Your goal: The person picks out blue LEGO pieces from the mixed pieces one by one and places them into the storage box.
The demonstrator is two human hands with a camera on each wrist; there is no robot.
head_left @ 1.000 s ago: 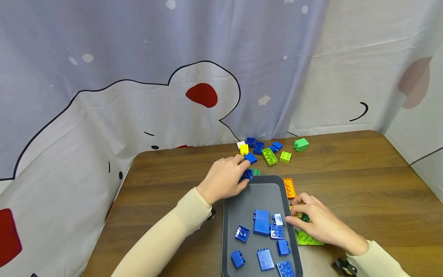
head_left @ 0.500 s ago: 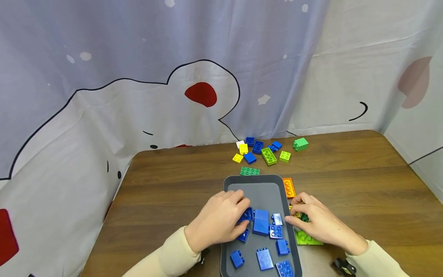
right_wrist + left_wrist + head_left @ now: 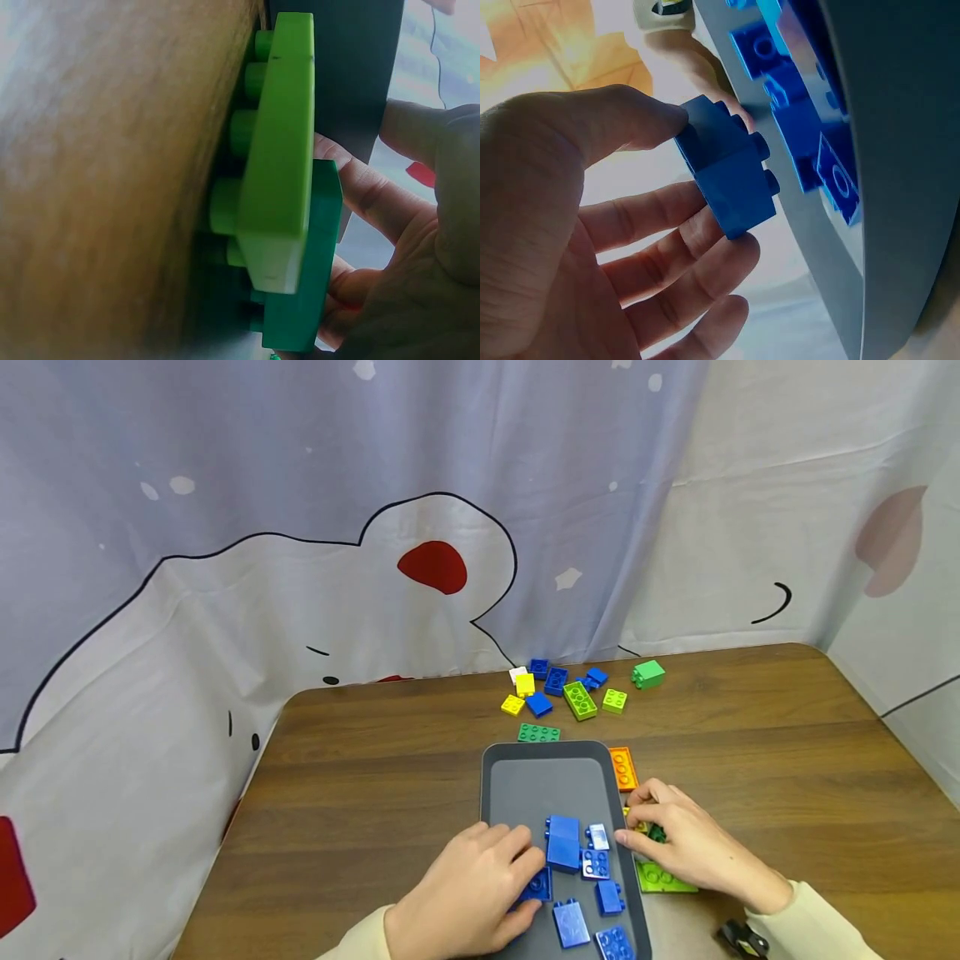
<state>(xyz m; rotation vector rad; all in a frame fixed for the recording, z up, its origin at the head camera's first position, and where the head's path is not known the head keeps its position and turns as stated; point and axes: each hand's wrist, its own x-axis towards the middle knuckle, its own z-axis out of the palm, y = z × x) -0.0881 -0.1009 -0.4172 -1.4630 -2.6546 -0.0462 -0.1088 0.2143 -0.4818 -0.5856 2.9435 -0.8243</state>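
Note:
My left hand (image 3: pixel 468 893) is over the left side of the grey tray (image 3: pixel 551 747). It pinches a blue toy brick (image 3: pixel 731 172) between thumb and fingertips, studs turned toward the tray in the left wrist view. Several blue bricks lie in the tray, among them a tall brick (image 3: pixel 563 843) and a flat-lying brick (image 3: pixel 572 924). My right hand (image 3: pixel 690 847) grips the tray's right rim, thumb at the edge and fingers outside. Under and beside it lie a light green brick (image 3: pixel 281 165) and a dark green brick (image 3: pixel 307 277), partly hidden in the head view.
Beyond the tray lie a green brick (image 3: pixel 538 733), a yellow brick (image 3: pixel 513 705), a lime brick (image 3: pixel 580 701), several blue bricks and a bright green brick (image 3: pixel 648 674). An orange brick (image 3: pixel 623 769) lies against the tray's right side. A curtain (image 3: pixel 375 610) hangs behind the table (image 3: pixel 375 793).
My left hand has brought the blue brick from beyond the tray's far edge toward me, down to the tray's near left part. My right hand has stayed at the rim.

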